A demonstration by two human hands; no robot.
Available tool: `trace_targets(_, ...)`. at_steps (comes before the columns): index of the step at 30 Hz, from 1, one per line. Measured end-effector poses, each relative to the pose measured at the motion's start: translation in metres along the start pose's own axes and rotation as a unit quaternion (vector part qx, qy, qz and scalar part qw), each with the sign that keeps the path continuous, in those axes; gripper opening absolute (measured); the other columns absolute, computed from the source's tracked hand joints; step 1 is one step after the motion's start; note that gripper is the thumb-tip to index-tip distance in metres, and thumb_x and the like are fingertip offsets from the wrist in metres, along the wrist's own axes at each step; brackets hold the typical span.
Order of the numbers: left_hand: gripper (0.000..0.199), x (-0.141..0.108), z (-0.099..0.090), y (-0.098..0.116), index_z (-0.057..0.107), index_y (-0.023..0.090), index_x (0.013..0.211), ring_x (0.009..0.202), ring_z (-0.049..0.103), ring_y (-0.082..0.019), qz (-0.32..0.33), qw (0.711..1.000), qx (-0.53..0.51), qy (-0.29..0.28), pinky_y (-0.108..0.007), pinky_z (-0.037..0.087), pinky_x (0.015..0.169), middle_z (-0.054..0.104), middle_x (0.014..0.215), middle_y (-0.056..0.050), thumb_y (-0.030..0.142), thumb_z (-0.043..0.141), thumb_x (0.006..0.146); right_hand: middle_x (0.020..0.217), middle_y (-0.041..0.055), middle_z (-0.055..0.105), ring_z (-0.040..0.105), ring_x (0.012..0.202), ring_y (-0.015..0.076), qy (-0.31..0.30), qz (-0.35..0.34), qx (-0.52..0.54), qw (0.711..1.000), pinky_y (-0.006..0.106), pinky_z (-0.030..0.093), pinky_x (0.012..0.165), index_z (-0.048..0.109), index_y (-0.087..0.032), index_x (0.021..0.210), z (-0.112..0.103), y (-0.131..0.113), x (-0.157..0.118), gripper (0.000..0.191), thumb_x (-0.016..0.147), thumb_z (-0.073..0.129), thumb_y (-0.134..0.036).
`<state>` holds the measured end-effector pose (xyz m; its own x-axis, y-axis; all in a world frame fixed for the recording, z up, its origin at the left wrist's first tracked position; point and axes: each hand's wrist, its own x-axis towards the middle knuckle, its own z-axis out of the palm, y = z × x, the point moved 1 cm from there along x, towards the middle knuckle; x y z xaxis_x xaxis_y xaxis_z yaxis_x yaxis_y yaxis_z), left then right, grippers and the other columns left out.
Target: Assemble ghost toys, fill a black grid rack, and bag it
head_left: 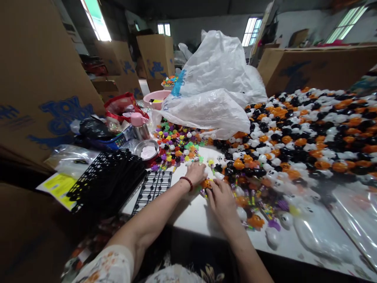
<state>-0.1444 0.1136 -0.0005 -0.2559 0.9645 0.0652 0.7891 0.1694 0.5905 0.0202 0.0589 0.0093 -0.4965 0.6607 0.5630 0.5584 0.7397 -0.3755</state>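
Orange toy [206,183] (pumpkin-like) pinched between left hand [196,171] and right hand [220,198].

- Left hand [196,172]: dark red beaded bracelet [186,182] at the wrist.
- Left sleeve [107,265], lower left of frame: short, pale, orange floral print.
- Right hand [221,201]: bare, forearm unsleeved.

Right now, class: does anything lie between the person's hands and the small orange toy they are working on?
Nothing visible does. The left hand and right hand both meet at the orange toy on the white table, fingers touching it.
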Motion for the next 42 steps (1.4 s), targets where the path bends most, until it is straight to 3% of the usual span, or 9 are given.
trace_targets(8,0.022,0.01,-0.027,-0.033,0.056,0.015,0.095,0.077,0.059,-0.017,-0.092,0.981,-0.091,0.147,-0.027,0.046,0.07,0.063,0.086,-0.006,0.031,0.042,0.093,0.114,0.015,0.058,0.051,0.102,0.0269,-0.077,-0.029,-0.052,0.995,0.041,0.046,0.089,0.06,-0.014,0.115,0.027,-0.013,0.015,0.025,0.093,0.048,-0.016)
trace_targets(11,0.018,0.003,-0.032,-0.044,0.058,0.014,0.099,0.083,0.06,-0.019,-0.078,0.98,-0.09,0.162,-0.03,0.048,0.076,0.062,0.093,-0.008,0.026,0.055,0.085,0.115,0.0143,0.058,0.049,0.103,0.0275,-0.115,-0.047,-0.087,0.988,0.041,0.043,0.091,0.061,-0.015,0.112,0.036,-0.003,0.016,0.022,0.092,0.051,-0.016)
trace_targets(15,0.039,0.004,-0.034,-0.043,0.059,0.018,0.116,0.11,0.054,-0.024,-0.014,0.985,-0.063,0.161,-0.035,0.043,0.098,0.056,0.118,-0.011,0.012,0.058,0.078,0.11,0.0129,0.06,0.049,0.099,0.0267,-0.135,-0.068,-0.106,0.983,0.039,0.043,0.088,0.064,-0.015,0.105,0.04,0.008,0.02,0.018,0.092,0.052,-0.015)
trace_targets(18,0.053,0.019,-0.035,-0.04,0.055,0.019,0.127,0.121,0.047,-0.027,0.08,0.99,0.041,0.104,-0.039,0.038,0.106,0.046,0.135,-0.013,0.007,0.056,0.076,0.109,0.0122,0.06,0.049,0.099,0.0261,-0.135,-0.085,-0.109,0.981,0.038,0.042,0.088,0.065,-0.016,0.101,0.039,0.014,0.024,0.016,0.092,0.052,-0.015)
trace_targets(21,0.038,0.036,-0.034,-0.042,0.064,0.018,0.113,0.114,0.051,-0.028,0.17,0.976,0.133,0.014,-0.041,0.043,0.1,0.049,0.132,-0.013,0.012,0.062,0.075,0.106,0.0105,0.061,0.049,0.097,0.025,-0.143,-0.091,-0.112,0.979,0.036,0.041,0.088,0.065,-0.017,0.098,0.039,0.02,0.029,0.015,0.092,0.052,-0.016)
trace_targets(27,0.042,0.048,-0.032,-0.038,0.056,0.017,0.125,0.117,0.047,-0.024,0.234,0.963,0.135,-0.006,-0.037,0.039,0.102,0.05,0.129,-0.014,0.012,0.051,0.084,0.092,0.0074,0.062,0.05,0.089,0.0227,-0.158,-0.069,-0.124,0.977,0.033,0.04,0.082,0.064,-0.018,0.086,0.041,0.034,0.043,0.012,0.092,0.054,-0.02)
trace_targets(31,0.04,0.054,-0.027,-0.022,0.063,0.022,0.116,0.111,0.049,-0.024,0.278,0.945,0.143,-0.095,-0.036,0.036,0.101,0.056,0.124,-0.01,0.017,0.063,0.077,0.092,0.0073,0.062,0.05,0.09,0.023,-0.147,-0.07,-0.124,0.979,0.033,0.039,0.082,0.063,-0.019,0.087,0.044,0.038,0.048,0.01,0.091,0.055,-0.021)
trace_targets(36,0.011,0.064,-0.019,-0.007,0.066,0.016,0.079,0.094,0.054,-0.023,0.217,0.965,0.114,-0.095,-0.034,0.042,0.089,0.062,0.089,-0.009,0.011,0.067,0.069,0.091,0.0065,0.062,0.05,0.088,0.0216,-0.135,-0.069,-0.117,0.981,0.032,0.039,0.08,0.063,-0.019,0.085,0.048,0.041,0.047,0.012,0.093,0.054,-0.02)
trace_targets(42,0.023,0.046,-0.048,-0.016,0.058,0.015,0.097,0.084,0.055,-0.018,0.048,0.994,-0.05,0.084,-0.031,0.045,0.077,0.06,0.091,-0.006,0.032,0.06,0.083,0.101,0.0092,0.064,0.052,0.094,0.0223,-0.117,-0.054,-0.102,0.986,0.033,0.039,0.085,0.066,-0.017,0.092,0.043,0.034,0.054,0.02,0.097,0.048,-0.024)
